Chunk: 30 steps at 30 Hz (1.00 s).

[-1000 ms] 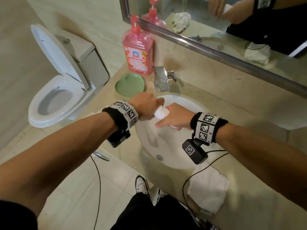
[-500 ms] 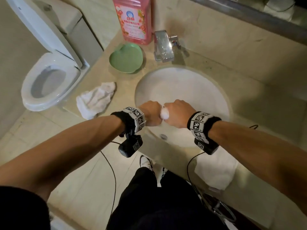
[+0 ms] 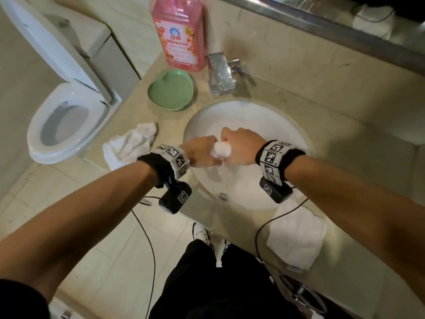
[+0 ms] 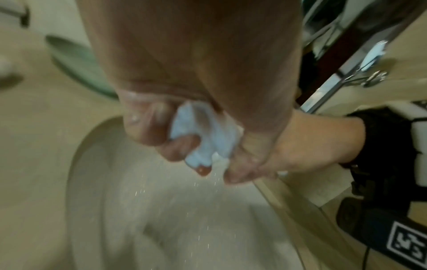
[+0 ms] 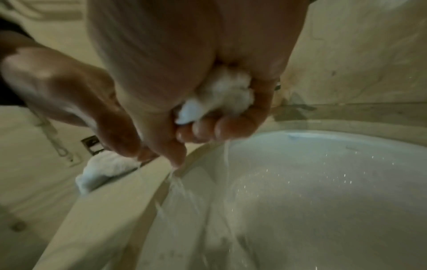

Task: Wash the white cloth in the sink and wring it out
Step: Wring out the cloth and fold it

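Head view: both hands over the sink [image 3: 271,116], fists knuckle to knuckle. Left hand [image 3: 200,151] and right hand [image 3: 241,146] each have their grip curled tight round one end of the white cloth [image 3: 222,149], which is bunched into a small wad between them, above the basin, clear of the table. Water runs off the wad down toward the drain [image 3: 223,196]. On the table [image 3: 345,134]: a second crumpled white cloth [image 3: 128,146] left of the sink, a flat folded one [image 3: 296,240] at the near right edge, green heart-shaped dish [image 3: 171,90], pink soap bottle [image 3: 178,33], chrome tap [image 3: 220,73] behind the basin. Toilet [image 3: 64,125] at left, seat up. Left wrist view: blurred; left hand [image 4: 184,91] fingers wrapped round the white cloth [image 4: 208,135], right hand [image 4: 289,146] clamped on it from the other side, droplets falling into the sink [image 4: 161,219]. Dish rim [image 4: 76,62] at upper left. Right wrist view: right hand [image 5: 184,73] grip closed on the white cloth [image 5: 221,96], fingertips [image 5: 208,131] curled under it, left hand [image 5: 80,96] beside it. Thin streams of water drop from the fingers into the sink [image 5: 323,191]. Spare cloth [image 5: 104,169] on the table edge at left.
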{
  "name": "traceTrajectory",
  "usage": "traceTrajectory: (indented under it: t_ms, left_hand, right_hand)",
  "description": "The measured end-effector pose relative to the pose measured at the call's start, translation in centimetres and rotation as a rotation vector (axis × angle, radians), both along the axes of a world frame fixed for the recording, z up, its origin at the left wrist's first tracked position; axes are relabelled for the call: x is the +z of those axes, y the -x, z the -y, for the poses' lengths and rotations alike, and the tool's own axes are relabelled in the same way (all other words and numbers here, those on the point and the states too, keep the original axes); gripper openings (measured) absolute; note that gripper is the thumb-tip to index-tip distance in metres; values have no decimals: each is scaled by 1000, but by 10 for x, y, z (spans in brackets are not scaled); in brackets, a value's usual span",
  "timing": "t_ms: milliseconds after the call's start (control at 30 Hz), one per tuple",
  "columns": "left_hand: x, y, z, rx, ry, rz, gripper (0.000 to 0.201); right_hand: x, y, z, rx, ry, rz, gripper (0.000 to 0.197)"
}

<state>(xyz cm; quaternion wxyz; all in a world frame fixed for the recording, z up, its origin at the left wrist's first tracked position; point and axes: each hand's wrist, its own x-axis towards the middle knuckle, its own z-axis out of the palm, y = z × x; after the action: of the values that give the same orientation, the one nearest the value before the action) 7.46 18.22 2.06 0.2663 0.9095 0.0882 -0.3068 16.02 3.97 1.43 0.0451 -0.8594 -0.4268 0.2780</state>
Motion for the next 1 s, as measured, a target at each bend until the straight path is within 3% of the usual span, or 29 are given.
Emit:
traceTrajectory:
  t_ms: [100, 233, 333, 433, 500, 667, 933, 1000]
  left_hand:
    - [36, -8, -18, 61, 190, 29, 52]
    - [78, -8, -36, 102, 265, 214, 55]
    - [101, -4, -40, 331, 329, 382, 62]
    - [118, -1, -36, 567, 446, 464, 60]
    - [127, 4, -30, 611, 581, 451, 55]
    - [138, 16, -14, 731, 929, 378, 45]
    - [139, 42, 0, 733, 950, 309, 45]
    - [141, 51, 1, 698, 917, 302, 45]
  right_hand:
    - [26, -11, 5, -127, -165, -97, 53]
    - [68, -21, 8, -194, -225, -191, 47]
    - [90, -20, 9, -208, -244, -293, 40]
    - [109, -13, 11, -287, -364, -415, 57]
    - [120, -6, 10, -340, -424, -496, 60]
    - [137, 13, 6, -409, -477, -440, 36]
    - [144, 59, 12, -616, -548, -507, 14]
    - [145, 73, 12, -662, -576, -518, 32]
